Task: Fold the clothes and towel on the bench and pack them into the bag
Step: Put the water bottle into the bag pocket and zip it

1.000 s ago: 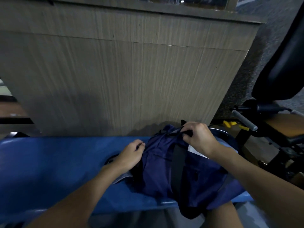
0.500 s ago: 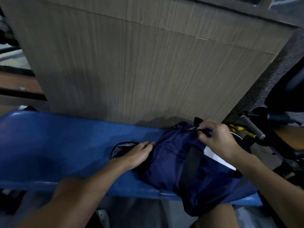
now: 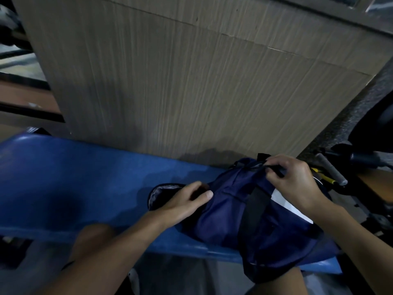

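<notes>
The navy bag (image 3: 225,218) lies on its side at the right end of the blue bench (image 3: 74,177), its mouth facing left and showing grey lining; what is inside cannot be made out. The left hand (image 3: 185,201) curls its grip round the fabric edge at that mouth, thumb on top. The right hand (image 3: 295,182) pinches a black tab (image 3: 276,168) at the bag's top, by the wood-grain panel (image 3: 191,81); whether it is a zip pull or a handle end is unclear.

The step looks like closing or tidying the bag. To do it well, the left hand should hold the mouth taut and flat while the right pulls along the seam, not upward, so no cloth bunches or catches. The bag overhangs the bench's front edge, so sliding it back first would steady it.
</notes>
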